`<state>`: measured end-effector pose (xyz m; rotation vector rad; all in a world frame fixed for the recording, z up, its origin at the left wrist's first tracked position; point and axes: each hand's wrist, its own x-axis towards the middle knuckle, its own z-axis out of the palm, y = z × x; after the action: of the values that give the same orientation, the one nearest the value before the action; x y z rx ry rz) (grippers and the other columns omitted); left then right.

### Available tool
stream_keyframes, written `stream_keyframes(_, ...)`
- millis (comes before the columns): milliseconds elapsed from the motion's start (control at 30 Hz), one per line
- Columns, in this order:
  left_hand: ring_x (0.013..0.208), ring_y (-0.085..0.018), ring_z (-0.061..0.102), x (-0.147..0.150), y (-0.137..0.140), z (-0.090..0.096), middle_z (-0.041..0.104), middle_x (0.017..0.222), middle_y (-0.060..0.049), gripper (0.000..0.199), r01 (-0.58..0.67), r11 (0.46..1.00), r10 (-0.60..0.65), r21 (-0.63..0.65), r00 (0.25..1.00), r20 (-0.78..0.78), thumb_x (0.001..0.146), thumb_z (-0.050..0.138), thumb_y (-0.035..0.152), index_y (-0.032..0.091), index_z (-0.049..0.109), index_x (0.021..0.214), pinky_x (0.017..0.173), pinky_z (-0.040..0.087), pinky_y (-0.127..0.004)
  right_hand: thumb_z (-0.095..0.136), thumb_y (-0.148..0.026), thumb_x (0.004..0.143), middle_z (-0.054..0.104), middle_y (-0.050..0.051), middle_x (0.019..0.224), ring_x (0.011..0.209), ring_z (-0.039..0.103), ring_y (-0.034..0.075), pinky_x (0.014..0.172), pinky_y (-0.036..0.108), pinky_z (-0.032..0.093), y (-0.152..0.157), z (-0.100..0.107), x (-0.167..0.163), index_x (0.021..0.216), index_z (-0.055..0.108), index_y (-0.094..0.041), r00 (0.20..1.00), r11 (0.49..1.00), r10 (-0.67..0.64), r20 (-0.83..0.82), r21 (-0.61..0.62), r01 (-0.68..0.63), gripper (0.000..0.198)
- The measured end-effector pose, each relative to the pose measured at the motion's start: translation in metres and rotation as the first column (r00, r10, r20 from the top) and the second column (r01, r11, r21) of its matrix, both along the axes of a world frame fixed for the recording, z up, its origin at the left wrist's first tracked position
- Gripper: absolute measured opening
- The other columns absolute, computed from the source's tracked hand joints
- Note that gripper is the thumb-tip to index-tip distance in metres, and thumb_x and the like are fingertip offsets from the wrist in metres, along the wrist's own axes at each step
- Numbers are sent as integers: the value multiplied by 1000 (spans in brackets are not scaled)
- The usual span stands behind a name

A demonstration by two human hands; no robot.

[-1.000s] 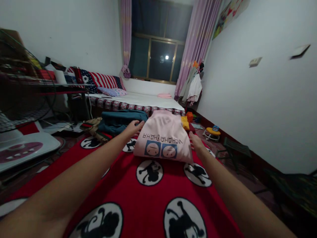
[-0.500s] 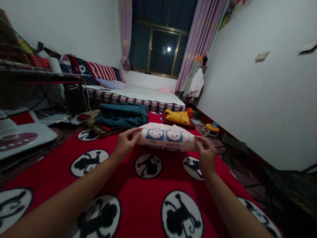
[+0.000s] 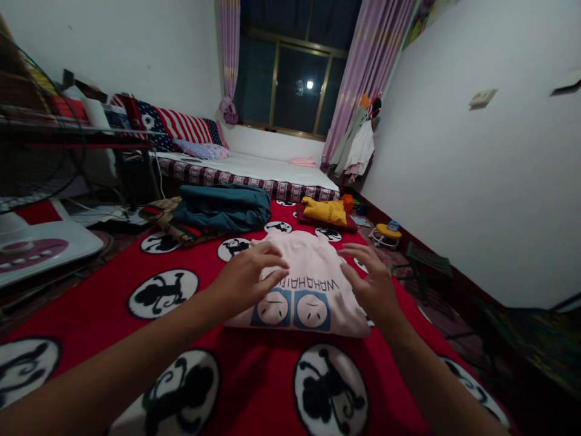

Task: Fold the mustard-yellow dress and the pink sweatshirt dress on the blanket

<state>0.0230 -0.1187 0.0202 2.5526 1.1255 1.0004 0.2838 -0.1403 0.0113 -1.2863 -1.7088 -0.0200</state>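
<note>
A pale pink shirt [image 3: 306, 266] with dark lettering and blue face prints lies folded on the red blanket [image 3: 254, 375], its print upside down to me. Over its left side is my left hand [image 3: 252, 269], fingers apart and holding nothing. My right hand [image 3: 370, 281] hovers by the right edge with thumb and fingers spread. Whether either hand touches the cloth I cannot tell.
Beyond the shirt, a folded teal garment [image 3: 222, 209] rests by a brown patterned cloth [image 3: 166, 218]. A yellow garment [image 3: 324, 211] sits on a dark red one. Farther off are a bed [image 3: 272, 172], a yellow stool [image 3: 387, 232] and a cluttered desk [image 3: 91, 138].
Both hands have let go of the shirt, which was held raised by its two sides. It now lies flat and nearer to me, with its lettered front showing.
</note>
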Motion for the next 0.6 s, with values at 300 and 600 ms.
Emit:
stream_keyframes(300,144,-28,24,59,83,-95,32,154,-12,52,-169,980,134,-104,950,-283,93,44,42,21,45,141,117,10,-53,43,-42,93,41,13,149,140,30,31,111,55,18,92,-85,-28,138,47,-21,906,862,-138,401,-401,309,50)
stream_keyframes(600,120,-31,50,36,82,-83,59,126,-16,40,-619,783,621,-59,776,110,88,54,27,15,57,125,100,40,-42,49,-35,85,69,9,106,101,59,24,93,35,41,91,-87,-12,101,67,-18,983,972,-108,152,-193,136,30)
